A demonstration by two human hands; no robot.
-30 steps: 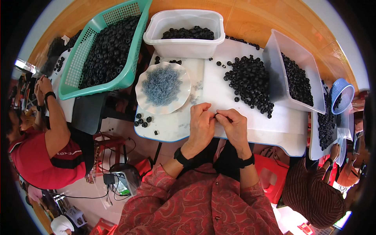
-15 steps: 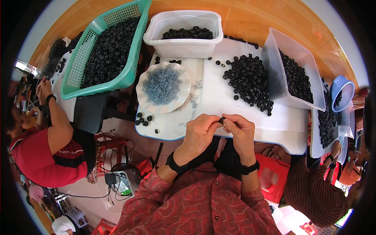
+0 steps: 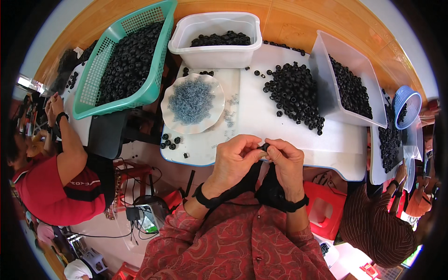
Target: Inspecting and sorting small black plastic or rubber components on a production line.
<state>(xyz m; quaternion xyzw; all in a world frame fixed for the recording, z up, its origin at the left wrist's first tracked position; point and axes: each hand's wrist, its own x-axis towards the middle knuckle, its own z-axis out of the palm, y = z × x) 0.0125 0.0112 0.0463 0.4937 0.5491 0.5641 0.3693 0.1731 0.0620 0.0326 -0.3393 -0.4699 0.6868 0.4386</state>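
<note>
In front of the table's near edge, my left hand (image 3: 235, 158) and my right hand (image 3: 287, 163) meet at a small round black part (image 3: 264, 147). The right thumb and index finger pinch it, and the left fingertips close on its other side; fingers hide most of it. Beyond my hands lies a loose heap of black round parts with holes (image 3: 294, 93). To the left, a white wavy-rimmed plate (image 3: 216, 112) holds a pile of small clear bluish pieces (image 3: 190, 100). Several black parts (image 3: 170, 142) lie beside the plate.
A green basket (image 3: 126, 105), a white tub (image 3: 217, 57) and a clear bin (image 3: 333, 109) hold more black parts around the white table (image 3: 261, 116). People sit on both sides; a red stool (image 3: 322, 210) stands at right. A blue basket (image 3: 407, 105) is at far right.
My left fingers have shifted slightly around the black part, and the thumb and index finger stand a little farther apart. The whole view has moved slightly.
</note>
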